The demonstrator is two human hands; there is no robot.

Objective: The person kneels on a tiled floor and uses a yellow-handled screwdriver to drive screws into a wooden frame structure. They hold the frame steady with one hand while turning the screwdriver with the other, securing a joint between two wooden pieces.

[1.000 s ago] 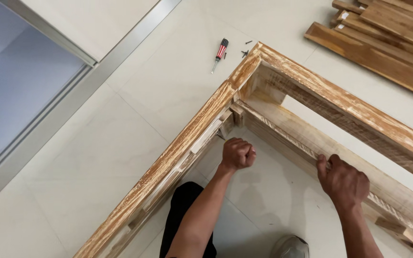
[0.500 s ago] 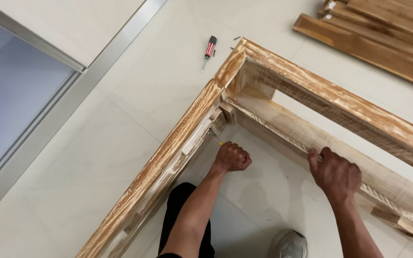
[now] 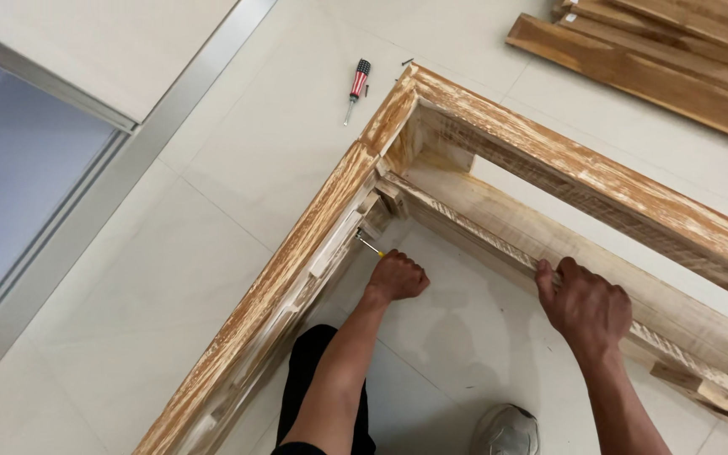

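Left hand (image 3: pixel 396 278): clenched around a small tool (image 3: pixel 370 245), tip at the inner corner of the whitewashed wooden frame (image 3: pixel 313 244) on the tiled floor (image 3: pixel 212 168). Right hand (image 3: pixel 587 305): grasping the frame's lower rail (image 3: pixel 482 232). Red-handled screwdriver (image 3: pixel 357 84): floor, beyond the corner.

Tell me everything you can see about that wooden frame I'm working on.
The wooden frame is weathered bare timber, streaked with whitish paint residue. Two top rails meet at a corner near a red-and-black screwdriver lying on the tiled floor. A lower inner rail runs below the right rail. The right hand grips that inner rail; the left hand holds a small tool with a yellow part against a joint low on the left rail. Loose planks lie apart.
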